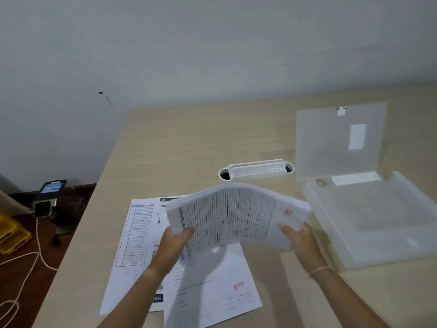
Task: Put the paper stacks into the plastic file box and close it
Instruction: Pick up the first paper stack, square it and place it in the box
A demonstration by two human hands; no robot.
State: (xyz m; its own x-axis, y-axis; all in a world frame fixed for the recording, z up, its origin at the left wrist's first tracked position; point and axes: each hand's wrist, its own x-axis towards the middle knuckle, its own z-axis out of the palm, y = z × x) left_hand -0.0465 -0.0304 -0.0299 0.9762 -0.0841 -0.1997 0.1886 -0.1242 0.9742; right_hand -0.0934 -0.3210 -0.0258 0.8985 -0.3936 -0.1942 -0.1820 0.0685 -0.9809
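both hands held one paper stack [236, 214] in the air above the desk [189, 143], near frame centre. left hand [176, 242] gripped the stack's 8 o'clock corner, thumb on top and fingers underneath, pinching the sheets. right hand [299, 237] gripped the 4 o'clock corner the same way, thumb pressed on the top sheet. the stack bowed upward in the middle; top sheet showed a ruled table and a small red mark near the right edge.

more loose papers [189, 280] lay flat on the desk directly under the held stack, toward 6 to 7 o'clock, fanned and overlapping; one carried a red stamp.

plastic file box [378, 228] sat on the desk at 3 o'clock from the stack, just beside the right hand, not touching it. its lid [338, 143] stood open and upright at the far side. the tray looked empty, though the frosted plastic made this hard to confirm.

a white cable slot [256, 170] was set in the desk at 12 o'clock from the stack.
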